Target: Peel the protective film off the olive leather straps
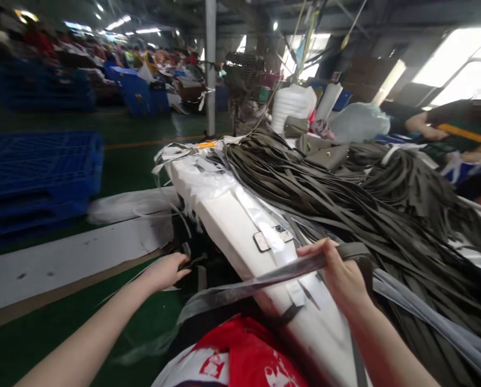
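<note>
Apparently, with the clock centred on the view, blue pallets [39, 183] are standing at 9 o'clock, and a pale panel [75, 263] is lying between 8 and 9. At 10 o'clock a blue bin [131, 91] is carrying something white at its rim; blur is hiding whatever else it is holding. The left hand [165, 273] is hanging at 8 o'clock beside the table, its fingers partly bent and leaving a narrow gap; I cannot tell whether they are pinching anything. Clear film [232, 293] is running across 6 o'clock, over the near part of the white table [228, 215], toward the right hand [345, 279] at 4 o'clock. That hand is closing its fingers around a dark strap [355, 249], with the film lying against it; whether the film is enclosing the strap, I cannot tell. The step in hand seems to be handling this one strap and its film together, and the next move is probably calling for a steady right grip and a film free of snags. At 2 o'clock a pale bag [361, 123] is bulging, its contents not showing. A heap of similar straps [386, 209] is spreading around 3 o'clock, below a co-worker's arm [422, 124].
</note>
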{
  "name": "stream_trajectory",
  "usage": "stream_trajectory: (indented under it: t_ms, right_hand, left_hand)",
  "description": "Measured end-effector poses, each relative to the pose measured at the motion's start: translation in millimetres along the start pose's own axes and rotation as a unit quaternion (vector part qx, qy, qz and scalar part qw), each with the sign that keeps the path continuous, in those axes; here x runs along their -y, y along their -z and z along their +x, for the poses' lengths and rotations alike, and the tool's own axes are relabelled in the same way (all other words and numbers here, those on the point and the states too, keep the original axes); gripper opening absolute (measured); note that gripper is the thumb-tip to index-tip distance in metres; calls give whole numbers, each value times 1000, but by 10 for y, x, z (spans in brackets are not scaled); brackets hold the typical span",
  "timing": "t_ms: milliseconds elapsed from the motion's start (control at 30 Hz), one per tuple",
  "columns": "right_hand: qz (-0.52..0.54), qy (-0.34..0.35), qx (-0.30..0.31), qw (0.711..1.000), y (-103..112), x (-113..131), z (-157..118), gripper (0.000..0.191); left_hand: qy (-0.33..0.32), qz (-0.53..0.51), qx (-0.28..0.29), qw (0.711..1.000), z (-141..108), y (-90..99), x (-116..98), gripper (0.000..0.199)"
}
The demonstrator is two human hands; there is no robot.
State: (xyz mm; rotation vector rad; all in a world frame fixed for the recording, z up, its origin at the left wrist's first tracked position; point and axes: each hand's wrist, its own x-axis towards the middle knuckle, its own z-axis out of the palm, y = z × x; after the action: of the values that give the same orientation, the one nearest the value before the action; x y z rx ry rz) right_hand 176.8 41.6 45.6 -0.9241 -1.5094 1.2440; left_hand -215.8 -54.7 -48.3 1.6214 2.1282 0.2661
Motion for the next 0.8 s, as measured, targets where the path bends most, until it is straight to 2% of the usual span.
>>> stream_trajectory:
  t_ms: [33,67,100,167,233,300,333,400,500,567,667,800]
  right_hand:
    - [-7,9,-8,1000,-29,2,-4,47]
    - [-18,22,-14,999,-53,20,-9,48]
    - [-29,35,-17,999,-71,50,-19,49]
    - [-44,49,-23,998,-81,129,-59,49]
    - [-35,46,-26,998,-45,206,-120,48]
    - [-5,34,-36,999,50,269,-182,47]
    - [15,27,-47,998,120,297,-209,46]
    - [68,9,-86,994,297,350,-248,46]
    - [137,-13,-154,978,581,426,-273,49]
    - [136,-19,-170,976,719,461,-273,52]
    - [98,-8,-162,982,790,470,-262,54]
    - [80,-12,-139,987,704,453,-258,56]
  left_hand:
    - [-71,-19,-3,997,114,50,-331,29]
    - [-177,-63,-23,982,191,94,-687,33]
    - [-265,-115,-17,957,232,126,-1051,36]
    - [-386,-225,61,892,235,124,-1738,42]
    - [-443,-306,184,823,192,27,-2280,46]
    - [-429,-360,298,773,163,-124,-2632,49]
    - [-408,-382,334,759,161,-200,-2745,54]
    - [-370,-420,363,745,174,-327,-2886,60]
    - [-354,-459,360,731,183,-430,-3002,62]
    - [-352,-467,354,730,161,-457,-3064,63]
    - [-356,-463,321,746,115,-468,-3137,63]
    - [-367,-448,265,771,80,-439,-3168,64]
